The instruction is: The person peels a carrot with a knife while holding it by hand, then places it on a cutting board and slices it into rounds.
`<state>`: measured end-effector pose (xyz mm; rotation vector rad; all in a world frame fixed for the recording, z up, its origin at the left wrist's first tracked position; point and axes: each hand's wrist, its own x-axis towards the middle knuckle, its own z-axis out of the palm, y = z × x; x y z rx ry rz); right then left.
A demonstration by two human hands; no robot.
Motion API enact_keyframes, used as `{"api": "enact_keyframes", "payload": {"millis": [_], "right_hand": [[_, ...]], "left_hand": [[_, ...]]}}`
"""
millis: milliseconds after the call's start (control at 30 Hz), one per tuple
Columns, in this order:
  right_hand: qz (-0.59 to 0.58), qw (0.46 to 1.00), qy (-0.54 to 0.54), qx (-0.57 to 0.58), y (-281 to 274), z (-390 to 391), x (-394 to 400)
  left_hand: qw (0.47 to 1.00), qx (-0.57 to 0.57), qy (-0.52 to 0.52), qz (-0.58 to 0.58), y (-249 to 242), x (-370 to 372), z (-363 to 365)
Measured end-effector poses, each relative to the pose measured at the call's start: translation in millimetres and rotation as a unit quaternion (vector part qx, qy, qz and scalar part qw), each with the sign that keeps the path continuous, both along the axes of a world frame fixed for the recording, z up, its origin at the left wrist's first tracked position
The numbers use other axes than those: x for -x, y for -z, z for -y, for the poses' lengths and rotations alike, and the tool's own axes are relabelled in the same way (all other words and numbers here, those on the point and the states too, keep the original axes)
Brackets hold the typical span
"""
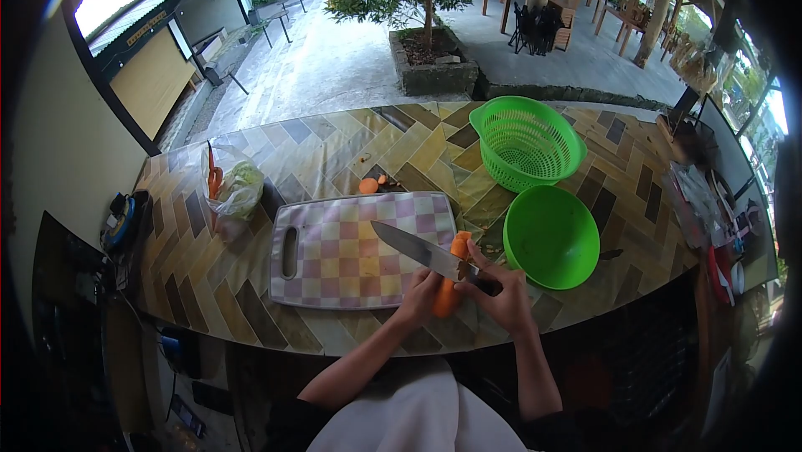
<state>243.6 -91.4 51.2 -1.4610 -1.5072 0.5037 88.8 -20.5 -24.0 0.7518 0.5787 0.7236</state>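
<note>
"Since both hands crowd in on it, where exactly is the stout orange carrot?"

"Between them, by the near right corner of the pink-and-yellow checked cutting board. The left hand seems closed around its nearer part, though some fingers are hidden. The right hand grips the dark handle of a broad steel knife, its forefinger reaching to the carrot's far end."

"How would it handle?"

"Light and stiff, I'd judge: firm enough to bear a squeeze, likelier to snap than bend. A wet surface would probably be slippery. I'd take it by the thick part beside the left hand, fingertips clear of the edge."

"Which way does it point?"

"Its long axis runs away from the wearer's body, the far end leaning slightly right. The blade lies across it, its tip aimed ahead and leftward of the left hand, over the board."

"And farther out?"

"Ahead and right of the right hand is a round, bright green bowl; beyond that, a green perforated colander. Ahead of the left hand, past the board, small orange pieces lie on the herringbone-patterned desk. Well to its left sits a clear plastic bag holding something pale green."
</note>
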Motion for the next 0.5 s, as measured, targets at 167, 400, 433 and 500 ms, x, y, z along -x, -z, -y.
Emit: {"api": "enact_keyframes", "payload": {"millis": [167, 400, 433, 500], "right_hand": [[-0.018, 0.998, 0.019, 0.051, -10.5, 1.6, 1.8], [-0.037, 0.993, -0.025, 0.107, -19.2, 6.6, -1.7], [-0.035, 0.993, -0.027, 0.107, -18.8, 6.8, -2.6], [-0.029, 0.993, -0.035, 0.108, -16.6, 6.9, -4.3]], "left_hand": [[1.000, 0.014, 0.026, 0.001, -5.2, 2.9, 1.0], [0.998, 0.057, -0.034, -0.011, -25.0, -0.7, 5.5], [0.999, 0.040, -0.020, -0.014, -21.6, -0.3, 4.0], [1.000, 0.008, 0.006, -0.020, -14.4, 2.2, 0.3]]}}
